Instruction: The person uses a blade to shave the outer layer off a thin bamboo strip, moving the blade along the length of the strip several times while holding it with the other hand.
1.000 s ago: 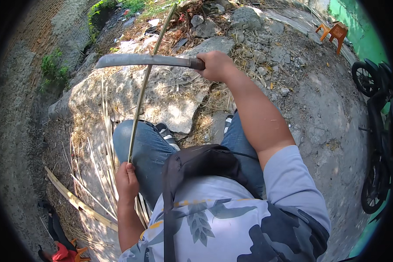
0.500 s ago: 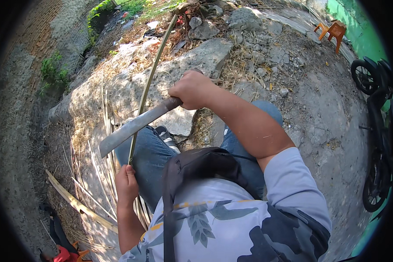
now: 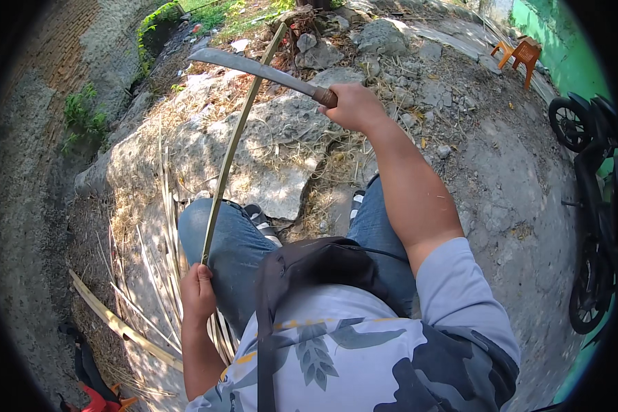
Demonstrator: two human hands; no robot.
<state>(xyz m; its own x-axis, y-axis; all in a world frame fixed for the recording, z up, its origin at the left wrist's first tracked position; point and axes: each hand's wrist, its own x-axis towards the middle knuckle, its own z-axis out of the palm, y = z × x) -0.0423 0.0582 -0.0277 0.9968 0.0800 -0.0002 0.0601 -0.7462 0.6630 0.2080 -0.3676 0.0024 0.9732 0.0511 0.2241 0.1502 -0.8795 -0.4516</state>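
Observation:
My left hand (image 3: 199,292) is closed round the near end of a long, narrow strip that looks like split bamboo (image 3: 228,152). The strip slants up and away across my left knee, its far end over the rubble. In my right hand (image 3: 356,108) is the brown handle of a machete (image 3: 254,66), gripped in a fist. Its long grey blade points left and crosses the strip near the far end. Whether blade and strip touch, I cannot tell. Several thin pale strips (image 3: 168,233) lie on the ground beside my left leg.
A wider split bamboo piece (image 3: 120,324) lies at the left. Broken concrete (image 3: 281,182) and stones (image 3: 381,38) spread ahead of my feet. An orange plastic chair (image 3: 527,55) stands far right, near a black motorcycle (image 3: 587,185). Another person in red (image 3: 99,398) is at the lower left.
The machete has moved up and away along the strip, from near my left knee to the strip's far end, as my right arm stretched out. My left hand has hardly moved.

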